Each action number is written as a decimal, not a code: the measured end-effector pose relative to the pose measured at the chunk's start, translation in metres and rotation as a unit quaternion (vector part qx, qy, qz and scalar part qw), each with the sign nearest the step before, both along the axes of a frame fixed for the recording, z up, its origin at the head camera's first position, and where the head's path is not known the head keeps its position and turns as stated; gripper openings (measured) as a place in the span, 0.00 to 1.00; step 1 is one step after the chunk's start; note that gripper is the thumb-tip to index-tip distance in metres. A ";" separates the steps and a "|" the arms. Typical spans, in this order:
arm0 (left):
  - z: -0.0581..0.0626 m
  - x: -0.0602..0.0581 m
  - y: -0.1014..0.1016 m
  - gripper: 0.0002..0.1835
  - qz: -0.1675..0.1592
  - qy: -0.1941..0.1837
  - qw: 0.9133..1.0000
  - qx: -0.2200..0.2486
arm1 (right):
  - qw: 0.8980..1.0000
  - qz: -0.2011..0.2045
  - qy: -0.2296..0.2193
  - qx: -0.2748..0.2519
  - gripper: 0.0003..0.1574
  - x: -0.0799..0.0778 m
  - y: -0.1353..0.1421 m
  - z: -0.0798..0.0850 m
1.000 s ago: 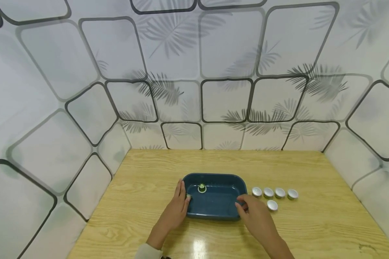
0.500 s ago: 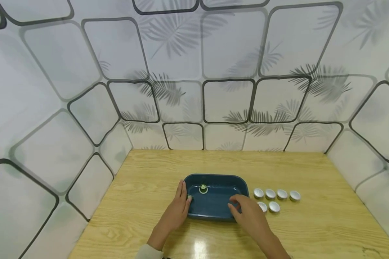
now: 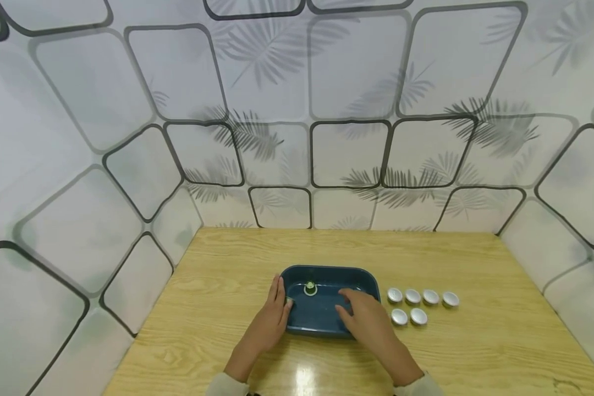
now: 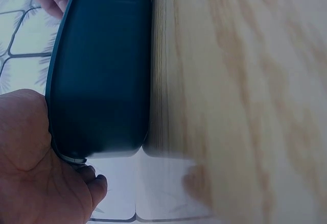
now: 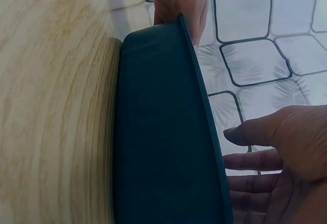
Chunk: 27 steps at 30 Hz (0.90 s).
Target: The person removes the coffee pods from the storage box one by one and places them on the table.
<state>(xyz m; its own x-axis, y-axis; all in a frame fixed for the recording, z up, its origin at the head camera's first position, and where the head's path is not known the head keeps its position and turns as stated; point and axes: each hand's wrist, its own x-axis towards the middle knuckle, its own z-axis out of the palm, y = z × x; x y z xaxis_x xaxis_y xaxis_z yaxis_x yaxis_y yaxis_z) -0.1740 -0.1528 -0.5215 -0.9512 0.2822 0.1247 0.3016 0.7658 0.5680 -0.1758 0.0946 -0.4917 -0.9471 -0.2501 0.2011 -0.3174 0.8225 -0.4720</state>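
Note:
A dark blue rectangular tray [image 3: 322,333] sits on the wooden table. My left hand [image 3: 265,319] holds its left rim, fingers along the outside and thumb over the edge; the left wrist view shows the palm [image 4: 30,152] against the rim. Inside the tray near the back left is a small green thing with a white rim [image 3: 310,287], resembling an upturned cup. A bit of green shows beside the left thumb, mostly hidden. My right hand [image 3: 366,319] hovers over the tray's right half, thumb and fingers apart. The right wrist view shows nothing between its thumb [image 5: 255,130] and fingers.
Several small white cups [image 3: 430,297] stand in two rows on the table [image 3: 495,341] right of the tray, the front row close to my right hand. A wall covering with a leaf and square pattern [image 3: 348,154] closes off the back and sides.
My right hand has moved left from the tray's right rim to over its inside, uncovering a front-row cup. The left hand stays on the left rim.

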 end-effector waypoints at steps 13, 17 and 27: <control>-0.002 -0.001 -0.001 0.35 0.001 0.003 1.000 -0.007 | 0.999 0.033 -0.006 0.042 0.27 -0.015 -0.018 0.005; -0.003 -0.001 -0.002 0.35 0.000 0.003 1.000 -0.009 | 0.997 0.040 -0.017 0.058 0.28 -0.020 -0.024 0.001; -0.005 -0.001 -0.002 0.34 -0.003 0.016 1.000 -0.001 | 0.994 0.060 -0.024 0.087 0.29 -0.031 -0.036 -0.001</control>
<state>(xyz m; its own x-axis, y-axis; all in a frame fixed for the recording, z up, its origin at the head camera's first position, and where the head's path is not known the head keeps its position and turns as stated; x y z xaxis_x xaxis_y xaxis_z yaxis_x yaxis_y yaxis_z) -0.1748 -0.1546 -0.5267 -0.9447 0.2888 0.1555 0.3254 0.7643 0.5568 -0.2063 0.0590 -0.4931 -0.9157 -0.3893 0.1001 -0.3991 0.8505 -0.3425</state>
